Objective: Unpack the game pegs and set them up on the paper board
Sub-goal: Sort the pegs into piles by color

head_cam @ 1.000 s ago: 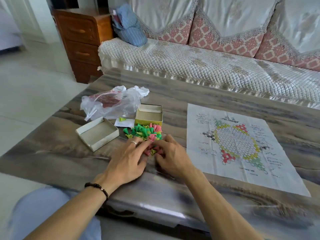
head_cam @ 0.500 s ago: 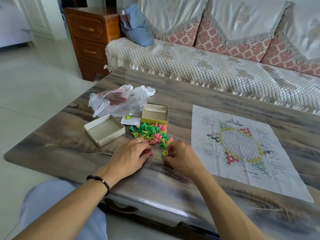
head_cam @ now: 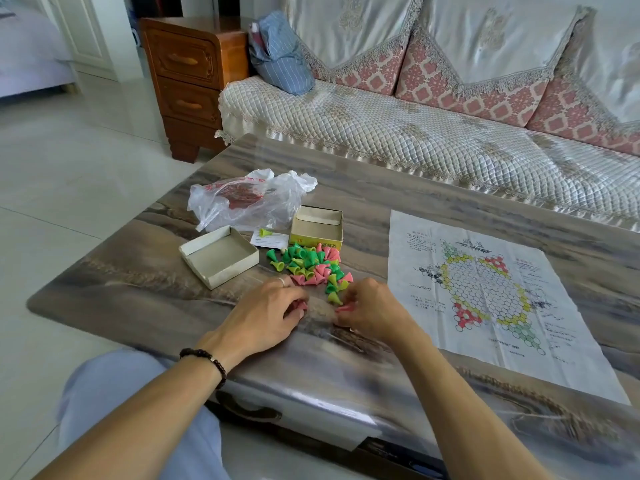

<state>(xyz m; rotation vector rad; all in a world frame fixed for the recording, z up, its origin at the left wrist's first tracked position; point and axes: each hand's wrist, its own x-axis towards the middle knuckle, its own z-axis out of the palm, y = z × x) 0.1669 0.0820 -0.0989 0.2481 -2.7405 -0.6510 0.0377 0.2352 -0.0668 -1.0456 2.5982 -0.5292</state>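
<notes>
Head view. Both forearms reach in from the bottom edge onto the table (head_cam: 138, 292), the hands palm-down just in front of the peg pile (head_cam: 310, 266). The left hand (head_cam: 266, 317) wears a ring and a bead bracelet (head_cam: 206, 362); its fingers curl inward, and pink pegs (head_cam: 302, 305) show at its fingertips, so it seems to be pinching them, though the grip itself is mostly hidden under the hand. The right hand (head_cam: 372, 311) has its fingers bent down and its thumb and fingers close on a pink peg (head_cam: 344, 309) at the near edge of the pile.

The pile is a loose heap of small cone-shaped pegs in green, yellow-green and pink, lying on the table with no common direction: some stand on their wide bases with tips up, most lie on their sides pointing various ways. The peg in the right hand lies roughly flat, its long axis running left to right.

Taking the pile as landmark: the yellow box (head_cam: 317, 226) stands open just behind it, touching its far edge. The white tray (head_cam: 219, 256) sits just left of the pile, turned at an angle. A slip of paper (head_cam: 270, 238) with one yellow-green peg (head_cam: 265, 232) on it lies behind the pile, between tray and box. A plastic bag (head_cam: 247, 200) lies further back and left. The paper board (head_cam: 485, 296) lies flat to the right of the pile, apart from it, its long axis running away from the person, with no pegs on it.
</notes>
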